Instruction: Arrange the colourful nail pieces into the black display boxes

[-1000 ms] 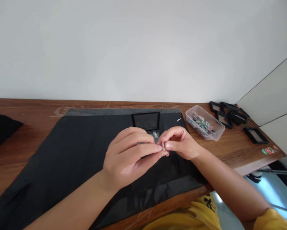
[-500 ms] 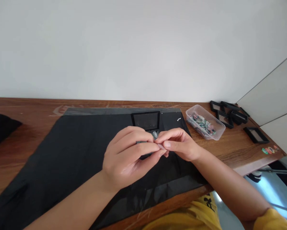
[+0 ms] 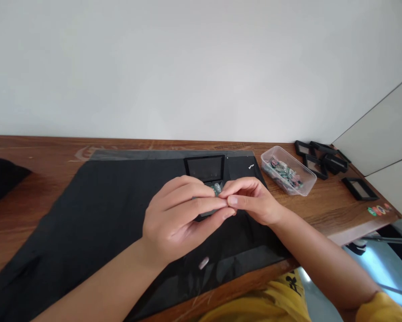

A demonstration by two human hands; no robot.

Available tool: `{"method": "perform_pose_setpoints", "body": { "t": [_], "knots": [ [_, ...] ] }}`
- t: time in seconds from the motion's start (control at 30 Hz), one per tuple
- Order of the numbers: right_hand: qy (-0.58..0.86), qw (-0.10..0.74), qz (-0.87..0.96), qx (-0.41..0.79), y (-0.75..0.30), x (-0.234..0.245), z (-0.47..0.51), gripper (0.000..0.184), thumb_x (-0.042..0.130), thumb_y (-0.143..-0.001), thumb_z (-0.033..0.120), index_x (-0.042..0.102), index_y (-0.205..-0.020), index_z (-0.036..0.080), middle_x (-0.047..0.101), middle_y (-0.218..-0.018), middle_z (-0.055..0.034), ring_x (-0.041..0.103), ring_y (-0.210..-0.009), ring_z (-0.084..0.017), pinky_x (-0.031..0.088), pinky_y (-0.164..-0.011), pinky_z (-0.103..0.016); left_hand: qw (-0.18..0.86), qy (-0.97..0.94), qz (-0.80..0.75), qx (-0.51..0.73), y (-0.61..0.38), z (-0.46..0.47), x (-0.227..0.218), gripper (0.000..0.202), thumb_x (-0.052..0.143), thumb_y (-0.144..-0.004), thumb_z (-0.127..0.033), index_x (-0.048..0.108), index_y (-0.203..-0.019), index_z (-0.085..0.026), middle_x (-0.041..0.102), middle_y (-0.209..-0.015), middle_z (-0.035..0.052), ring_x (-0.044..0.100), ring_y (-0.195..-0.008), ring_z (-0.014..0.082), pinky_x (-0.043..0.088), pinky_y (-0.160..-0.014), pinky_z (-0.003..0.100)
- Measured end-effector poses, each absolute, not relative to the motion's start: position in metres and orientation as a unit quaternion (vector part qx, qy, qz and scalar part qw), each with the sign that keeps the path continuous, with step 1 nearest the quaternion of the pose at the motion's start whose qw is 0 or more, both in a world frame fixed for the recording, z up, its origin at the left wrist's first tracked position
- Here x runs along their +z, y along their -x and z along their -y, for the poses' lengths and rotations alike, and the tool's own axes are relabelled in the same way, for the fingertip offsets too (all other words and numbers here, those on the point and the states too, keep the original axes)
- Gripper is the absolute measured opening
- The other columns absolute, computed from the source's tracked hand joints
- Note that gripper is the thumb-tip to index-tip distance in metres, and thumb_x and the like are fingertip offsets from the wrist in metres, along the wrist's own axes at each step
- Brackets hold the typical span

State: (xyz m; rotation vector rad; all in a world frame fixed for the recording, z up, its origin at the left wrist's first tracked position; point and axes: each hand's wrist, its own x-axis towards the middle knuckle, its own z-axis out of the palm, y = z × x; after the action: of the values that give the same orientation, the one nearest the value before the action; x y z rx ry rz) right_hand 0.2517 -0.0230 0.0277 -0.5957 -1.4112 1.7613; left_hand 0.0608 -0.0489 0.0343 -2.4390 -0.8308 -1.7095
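My left hand [image 3: 180, 219] and my right hand [image 3: 251, 199] meet fingertip to fingertip over a black mat [image 3: 96, 219]. Both are closed in a pinch; what they pinch is hidden between the fingertips. Just behind the fingers lies a small green-grey stone [image 3: 217, 188] on an open black display case [image 3: 205, 170]. A small pale oblong piece [image 3: 204, 263] lies on the mat near the front edge, below my left hand.
A clear plastic tub [image 3: 288, 172] of small coloured stones stands right of the mat. Several black frame cases [image 3: 324, 162] lie at the far right, one [image 3: 359, 188] apart. Coloured pieces [image 3: 377, 209] lie near the table's right corner. Dark cloth [image 3: 2, 176] at left.
The small pale piece seen between my fingertips a second ago now lies on the mat by the front edge. My hands stay together, almost unmoved.
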Motion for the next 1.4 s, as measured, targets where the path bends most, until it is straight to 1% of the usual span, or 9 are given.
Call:
{"method": "perform_pose_setpoints", "body": {
  "t": [0.13, 0.3, 0.57, 0.83, 0.93, 1.07, 1.17, 1.3, 1.4],
  "knots": [
    [0.292, 0.405, 0.574, 0.649, -0.251, 0.027, 0.021, 0.028, 0.086, -0.082, 0.05, 0.082, -0.091, 0.025, 0.073, -0.077, 0.0017, 0.053, -0.059, -0.008, 0.046, -0.054, -0.021, 0.015, 0.788, 0.297, -0.539, -0.061, 0.043, 0.033, 0.014, 0.074, -0.092, -0.014, 0.069, -0.086, -0.026, 0.073, -0.077, -0.0025, 0.069, -0.067, 0.0152, 0.06, -0.064, 0.033],
    [0.34, 0.438, 0.631, 0.542, -0.256, 0.028, 0.021, 0.03, 0.082, -0.086, 0.052, 0.079, -0.093, 0.023, 0.075, -0.084, -0.0021, 0.06, -0.071, -0.012, 0.052, -0.066, -0.027, 0.013, 0.764, 0.348, -0.543, -0.055, 0.038, 0.033, 0.015, 0.07, -0.093, -0.015, 0.069, -0.086, -0.027, 0.074, -0.078, -0.002, 0.07, -0.068, 0.017, 0.059, -0.063, 0.034],
    [0.395, 0.433, 0.708, 0.395, -0.259, 0.033, 0.023, 0.017, 0.073, -0.093, 0.037, 0.079, -0.094, 0.021, 0.075, -0.08, -0.0028, 0.051, -0.059, -0.011, 0.041, -0.054, -0.026, 0.028, 0.765, 0.355, -0.537, -0.052, 0.035, 0.031, 0.014, 0.07, -0.092, -0.013, 0.068, -0.086, -0.025, 0.074, -0.078, -0.0015, 0.07, -0.07, 0.0173, 0.058, -0.066, 0.034],
    [0.417, 0.439, 0.738, 0.298, -0.258, 0.03, 0.022, 0.013, 0.071, -0.094, 0.032, 0.078, -0.092, 0.022, 0.073, -0.076, -0.0018, 0.052, -0.059, -0.013, 0.043, -0.058, -0.029, 0.047, 0.744, 0.39, -0.541, -0.047, 0.029, 0.027, 0.015, 0.07, -0.092, -0.015, 0.066, -0.086, -0.028, 0.074, -0.081, -0.0016, 0.07, -0.074, 0.0196, 0.059, -0.069, 0.038],
    [0.432, 0.464, 0.749, 0.19, -0.264, 0.037, 0.02, 0.012, 0.067, -0.095, 0.03, 0.077, -0.092, 0.024, 0.074, -0.079, -0.0029, 0.059, -0.066, -0.016, 0.048, -0.066, -0.032, 0.06, 0.722, 0.418, -0.548, -0.044, 0.027, 0.027, 0.014, 0.07, -0.092, -0.016, 0.067, -0.089, -0.03, 0.073, -0.086, -0.0005, 0.07, -0.08, 0.0218, 0.059, -0.077, 0.043],
    [0.503, 0.481, 0.718, -0.023, -0.291, 0.056, 0.011, 0.014, 0.065, -0.094, 0.034, 0.076, -0.098, 0.026, 0.078, -0.1, -0.0066, 0.068, -0.097, -0.025, 0.051, -0.095, -0.043, 0.07, 0.675, 0.474, -0.562, -0.038, 0.022, 0.026, 0.01, 0.072, -0.09, -0.024, 0.065, -0.097, -0.028, 0.071, -0.101, 0.0047, 0.068, -0.1, 0.0282, 0.055, -0.095, 0.054],
    [0.613, 0.408, 0.671, -0.089, -0.323, 0.064, -0.002, 0.023, 0.062, -0.092, 0.034, 0.076, -0.106, 0.022, 0.078, -0.109, -0.0096, 0.067, -0.103, -0.028, 0.048, -0.101, -0.047, 0.042, 0.645, 0.511, -0.567, -0.035, 0.017, 0.021, 0.022, 0.073, -0.088, -0.029, 0.061, -0.106, -0.025, 0.069, -0.115, 0.0099, 0.063, -0.116, 0.0323, 0.053, -0.099, 0.055],
    [0.743, 0.21, 0.636, 0.025, -0.356, 0.058, -0.019, 0.026, 0.064, -0.09, 0.03, 0.078, -0.108, 0.017, 0.08, -0.104, -0.0131, 0.071, -0.096, -0.029, 0.052, -0.087, -0.042, 0.003, 0.628, 0.533, -0.567, -0.033, 0.011, 0.011, 0.037, 0.074, -0.085, -0.033, 0.057, -0.117, -0.024, 0.066, -0.126, 0.0125, 0.061, -0.121, 0.0327, 0.054, -0.094, 0.05],
    [0.764, 0.122, 0.63, 0.064, -0.366, 0.049, -0.027, 0.029, 0.069, -0.087, 0.029, 0.08, -0.111, 0.018, 0.079, -0.114, -0.0156, 0.073, -0.105, -0.032, 0.053, -0.088, -0.041, -0.01, 0.635, 0.535, -0.557, -0.033, 0.009, 0.005, 0.041, 0.075, -0.085, -0.033, 0.057, -0.121, -0.022, 0.066, -0.127, 0.0143, 0.061, -0.121, 0.0341, 0.053, -0.095, 0.051]
  ]
}}
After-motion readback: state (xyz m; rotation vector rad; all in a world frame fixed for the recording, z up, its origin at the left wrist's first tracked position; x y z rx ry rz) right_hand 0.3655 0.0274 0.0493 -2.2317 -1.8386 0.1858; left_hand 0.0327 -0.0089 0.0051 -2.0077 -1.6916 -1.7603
